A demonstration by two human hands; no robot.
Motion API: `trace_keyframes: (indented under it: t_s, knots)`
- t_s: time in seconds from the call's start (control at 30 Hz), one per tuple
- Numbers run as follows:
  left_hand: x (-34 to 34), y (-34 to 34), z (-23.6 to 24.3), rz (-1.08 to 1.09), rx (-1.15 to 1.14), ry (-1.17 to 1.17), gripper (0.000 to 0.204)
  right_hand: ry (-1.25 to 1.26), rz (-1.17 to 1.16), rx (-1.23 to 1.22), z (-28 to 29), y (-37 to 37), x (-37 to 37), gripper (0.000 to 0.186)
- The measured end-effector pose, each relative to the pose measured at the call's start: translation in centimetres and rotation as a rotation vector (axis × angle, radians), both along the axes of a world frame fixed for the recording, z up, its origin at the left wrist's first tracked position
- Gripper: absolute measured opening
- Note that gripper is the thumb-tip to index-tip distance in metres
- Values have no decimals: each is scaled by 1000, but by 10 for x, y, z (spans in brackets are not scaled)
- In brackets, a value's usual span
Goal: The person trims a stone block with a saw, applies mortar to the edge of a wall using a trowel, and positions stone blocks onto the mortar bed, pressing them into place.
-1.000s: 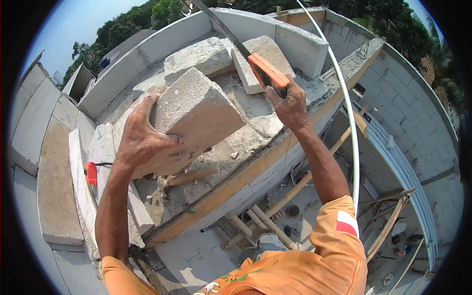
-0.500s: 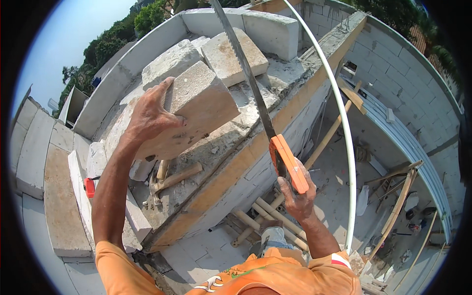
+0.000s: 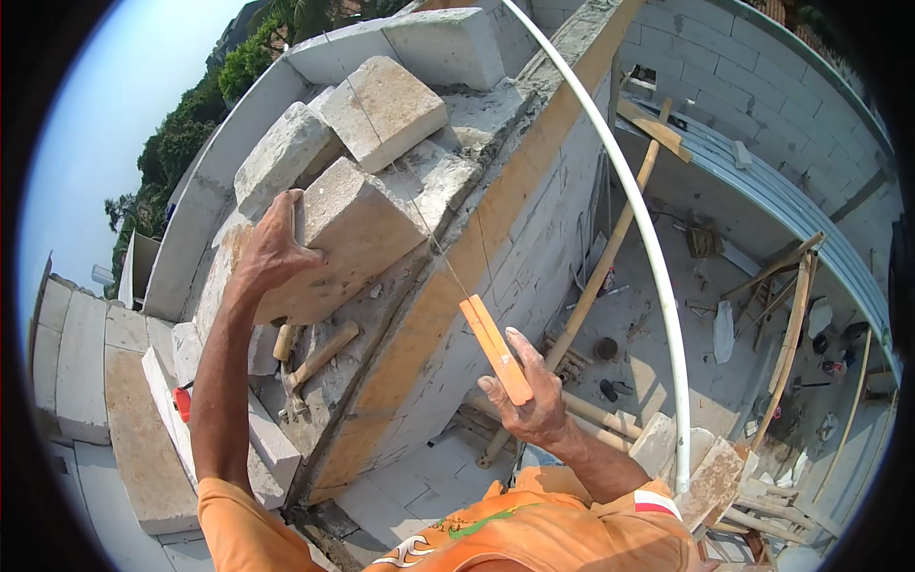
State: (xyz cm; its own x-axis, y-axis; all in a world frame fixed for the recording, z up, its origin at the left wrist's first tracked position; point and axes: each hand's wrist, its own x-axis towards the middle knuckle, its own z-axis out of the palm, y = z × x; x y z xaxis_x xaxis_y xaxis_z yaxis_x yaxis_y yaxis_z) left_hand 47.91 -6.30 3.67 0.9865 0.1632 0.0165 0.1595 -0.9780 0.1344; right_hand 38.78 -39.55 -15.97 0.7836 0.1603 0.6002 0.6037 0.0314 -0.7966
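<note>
My left hand (image 3: 274, 250) grips the left end of a pale lightweight concrete block (image 3: 367, 229), thumb across its near face and fingers over the top edge. That block stands tilted on the wall top. In my right hand (image 3: 536, 391) is the orange handle of a hand saw (image 3: 496, 351); my fingers are wrapped round it. Its blade, seen almost edge-on, shows as a thin dark line running up and left across the blocks. Whether the teeth touch the block I cannot tell. Below the block lies a hammer (image 3: 319, 367) with a wooden handle, partly hidden.
Two loose blocks, one rough (image 3: 286, 157) and one brownish (image 3: 386, 110), lie beyond. A yellowish board (image 3: 405, 377) edges the wall top, with a deep drop to its right. A white pipe (image 3: 658, 219) arches across. A small red object (image 3: 181, 404) sits beside my left forearm.
My right hand has moved left and up with the saw, and the blade has turned from broadside to nearly edge-on. The view has shifted; my left hand keeps its grip on the block.
</note>
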Motion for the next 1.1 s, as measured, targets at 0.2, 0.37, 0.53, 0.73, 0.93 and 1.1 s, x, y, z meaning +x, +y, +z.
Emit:
trace_keyframes:
  t_s: [0.2,0.37,0.53,0.73,0.93,1.1]
  knots:
    - [22,-22,-18,-52,33,-82,106,-198,-15,-124,-2,5,-8,65]
    - [28,-10,-26,-22,62,-161,102,-109,22,-85,4,17,-12,49]
    - [26,-8,-25,-11,17,-195,97,-135,1,-67,-2,24,-19,50]
    - [24,-5,-25,-6,13,-197,95,-34,25,-112,9,21,-25,48]
    - [24,-8,-30,-71,23,-245,94,-47,11,-156,19,8,-26,49]
    - [23,2,-36,-82,120,-331,93,65,96,-90,45,10,-7,54]
